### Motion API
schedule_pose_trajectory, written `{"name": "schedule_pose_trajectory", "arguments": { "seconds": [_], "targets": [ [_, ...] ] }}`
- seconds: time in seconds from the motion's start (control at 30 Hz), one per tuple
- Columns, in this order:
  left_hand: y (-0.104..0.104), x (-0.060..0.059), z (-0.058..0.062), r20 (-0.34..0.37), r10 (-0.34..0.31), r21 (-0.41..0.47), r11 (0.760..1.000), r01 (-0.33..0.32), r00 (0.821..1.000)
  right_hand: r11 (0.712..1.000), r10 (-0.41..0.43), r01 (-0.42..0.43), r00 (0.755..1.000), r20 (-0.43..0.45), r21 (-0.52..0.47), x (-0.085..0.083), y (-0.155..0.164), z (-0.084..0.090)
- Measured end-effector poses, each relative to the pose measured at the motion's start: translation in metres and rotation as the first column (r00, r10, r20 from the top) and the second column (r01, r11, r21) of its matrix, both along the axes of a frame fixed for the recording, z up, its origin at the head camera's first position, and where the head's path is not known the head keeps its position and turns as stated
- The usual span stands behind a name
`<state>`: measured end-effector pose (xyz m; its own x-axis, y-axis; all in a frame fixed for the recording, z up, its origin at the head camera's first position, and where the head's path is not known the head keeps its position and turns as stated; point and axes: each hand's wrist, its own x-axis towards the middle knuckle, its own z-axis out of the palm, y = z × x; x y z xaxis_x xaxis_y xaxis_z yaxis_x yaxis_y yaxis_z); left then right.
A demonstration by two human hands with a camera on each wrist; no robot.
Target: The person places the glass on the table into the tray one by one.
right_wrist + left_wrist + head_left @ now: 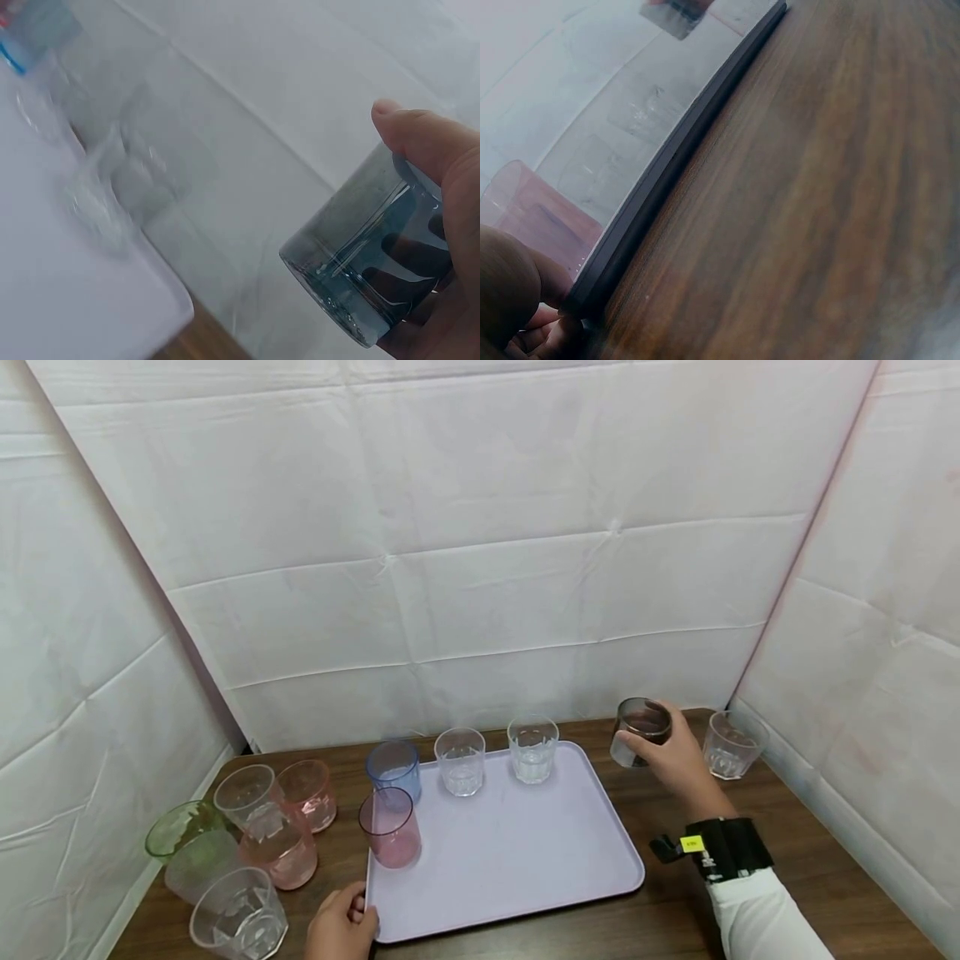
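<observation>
Right hand (678, 752), at about 3 o'clock from the tray (525, 860): fingers and thumb curled around a smoky grey tumbler (639, 732), which is tilted and appears lifted off the counter (787, 793), just beyond the tray's far right corner. In the right wrist view the thumb lies across the tumbler's wall and the fingers show darkly through the glass (375, 270).

Left hand (341, 927), at about 7 o'clock: pinching the tray's near left corner; the left wrist view shows the fingers (525, 300) folded against the dark tray edge, though the exact grip is partly hidden.

On the tray: a pink tumbler (390, 827) near its left edge, a blue tumbler (393, 768) at the far left corner, and two clear tumblers (460, 761) (532, 748) along the far edge.

At 9 o'clock, off the tray, on the counter: a group of green (187, 843), pink (309, 793) and clear (240, 914) tumblers. At 2 o'clock, beside the right hand: one more clear tumbler (731, 743).
</observation>
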<state>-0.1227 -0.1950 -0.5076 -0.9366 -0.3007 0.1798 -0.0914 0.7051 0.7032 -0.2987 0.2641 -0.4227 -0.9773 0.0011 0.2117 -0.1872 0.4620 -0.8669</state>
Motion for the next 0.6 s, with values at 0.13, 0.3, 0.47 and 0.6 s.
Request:
{"name": "schedule_pose_trajectory", "arguments": {
  "seconds": [0.13,0.3,0.47,0.6],
  "targets": [
    [-0.002,0.0,-0.001,-0.012,-0.009,-0.023,1.0,0.008,1.0,0.999,0.04,-0.041,0.999,-0.033,-0.014,0.007,-0.024,0.008],
    [-0.003,-0.001,-0.002,-0.018,-0.011,-0.025,1.0,0.011,1.0,0.994,0.087,-0.087,0.996,-0.012,-0.062,0.017,-0.056,0.014],
    [-0.002,-0.001,-0.001,0.0,-0.019,-0.028,0.999,0.019,1.0,0.986,0.151,-0.152,0.988,-0.027,-0.072,0.025,-0.087,0.007],
    [0.0,-0.001,0.0,-0.001,-0.014,-0.024,1.0,0.014,1.0,0.982,0.183,-0.185,0.983,-0.027,-0.044,0.03,-0.112,0.001]
  ]
}}
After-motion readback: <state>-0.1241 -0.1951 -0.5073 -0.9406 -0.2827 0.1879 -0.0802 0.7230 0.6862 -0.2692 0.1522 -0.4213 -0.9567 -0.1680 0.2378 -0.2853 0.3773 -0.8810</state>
